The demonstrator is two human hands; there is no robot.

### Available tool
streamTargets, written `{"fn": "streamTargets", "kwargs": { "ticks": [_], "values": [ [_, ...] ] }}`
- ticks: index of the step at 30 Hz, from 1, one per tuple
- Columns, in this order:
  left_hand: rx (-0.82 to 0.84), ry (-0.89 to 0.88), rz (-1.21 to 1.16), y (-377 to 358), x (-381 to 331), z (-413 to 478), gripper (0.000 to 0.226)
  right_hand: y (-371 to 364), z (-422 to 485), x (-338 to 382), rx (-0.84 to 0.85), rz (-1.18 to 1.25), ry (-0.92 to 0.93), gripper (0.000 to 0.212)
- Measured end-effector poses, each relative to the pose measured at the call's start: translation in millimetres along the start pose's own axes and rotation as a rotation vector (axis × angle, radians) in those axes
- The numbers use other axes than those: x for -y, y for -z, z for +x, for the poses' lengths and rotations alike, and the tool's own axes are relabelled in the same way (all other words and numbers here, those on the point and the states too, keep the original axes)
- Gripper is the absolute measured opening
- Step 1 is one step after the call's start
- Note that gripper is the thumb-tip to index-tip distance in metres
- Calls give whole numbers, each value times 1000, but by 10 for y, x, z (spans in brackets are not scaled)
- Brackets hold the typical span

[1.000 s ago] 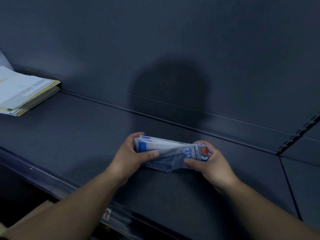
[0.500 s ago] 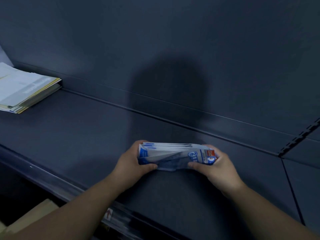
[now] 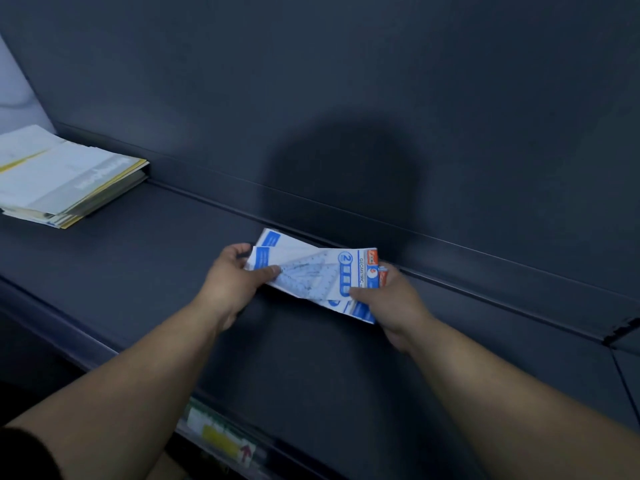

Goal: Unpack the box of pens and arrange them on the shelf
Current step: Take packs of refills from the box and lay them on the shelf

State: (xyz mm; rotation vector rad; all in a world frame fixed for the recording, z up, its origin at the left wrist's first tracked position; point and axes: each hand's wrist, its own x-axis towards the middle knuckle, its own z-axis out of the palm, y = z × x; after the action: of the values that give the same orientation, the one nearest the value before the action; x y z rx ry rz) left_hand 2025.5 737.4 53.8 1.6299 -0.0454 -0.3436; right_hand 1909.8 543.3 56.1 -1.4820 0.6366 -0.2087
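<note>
Both hands hold a small stack of flat white-and-blue packs (image 3: pixel 311 271) printed "GEOMETRIC", with clear set squares showing through. The packs lie low over the dark shelf (image 3: pixel 138 271), close to its back ledge, fanned slightly apart. My left hand (image 3: pixel 232 282) grips their left end, thumb on top. My right hand (image 3: pixel 388 299) pinches their right end, where a red-and-white label shows. No pens and no box are in sight.
A stack of paper pads and booklets (image 3: pixel 65 178) lies at the shelf's far left. The shelf's back panel (image 3: pixel 346 98) rises just behind the packs. A price strip with a yellow label (image 3: pixel 221 441) runs along the front edge. A shelf joint (image 3: pixel 620 330) sits at the right.
The packs have moved away from me toward the back ledge and tipped from on edge to nearly flat, fanning apart. Both hands stayed on their ends.
</note>
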Motion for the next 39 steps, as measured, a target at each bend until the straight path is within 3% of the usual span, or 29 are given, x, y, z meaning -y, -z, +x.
{"fn": "streamTargets", "kwargs": {
  "ticks": [5, 8, 11, 14, 17, 19, 23, 26, 29, 32, 36, 39],
  "values": [
    [-25, -117, 359, 98, 43, 187, 73, -119, 134, 9, -130, -388, 113, 53],
    [-25, -276, 645, 148, 53, 184, 65, -141, 118, -28, -218, -719, 343, 62],
    [38, -419, 755, 109, 69, 114, 55, -189, 144, 24, -217, -925, 547, 59],
    [148, -398, 786, 83, 117, 85, 49, -245, 257, 93, -128, -1010, 545, 62],
    [164, -406, 784, 137, 139, 116, 43, -281, 327, 157, -34, -1117, 399, 70],
    [147, -427, 775, 170, 138, 121, 40, -299, 291, 165, -22, -1124, 357, 67],
    [40, -540, 823, 162, 121, 71, 42, -381, 104, 61, -38, -1154, 463, 65],
    [193, -646, 1032, 108, 131, 35, 56, -427, 28, -17, 30, -1166, 484, 67],
    [335, -571, 1195, 92, 172, 39, 63, -406, 28, -25, 100, -1099, 473, 74],
    [366, -526, 1188, 141, 216, 21, 66, -367, 70, -6, 101, -1074, 399, 83],
    [380, -556, 1192, 206, 242, -65, 71, -373, 57, -16, 110, -1033, 436, 65],
    [424, -550, 1198, 246, 249, -175, 79, -318, 7, -33, 105, -984, 448, 72]
  ]
}}
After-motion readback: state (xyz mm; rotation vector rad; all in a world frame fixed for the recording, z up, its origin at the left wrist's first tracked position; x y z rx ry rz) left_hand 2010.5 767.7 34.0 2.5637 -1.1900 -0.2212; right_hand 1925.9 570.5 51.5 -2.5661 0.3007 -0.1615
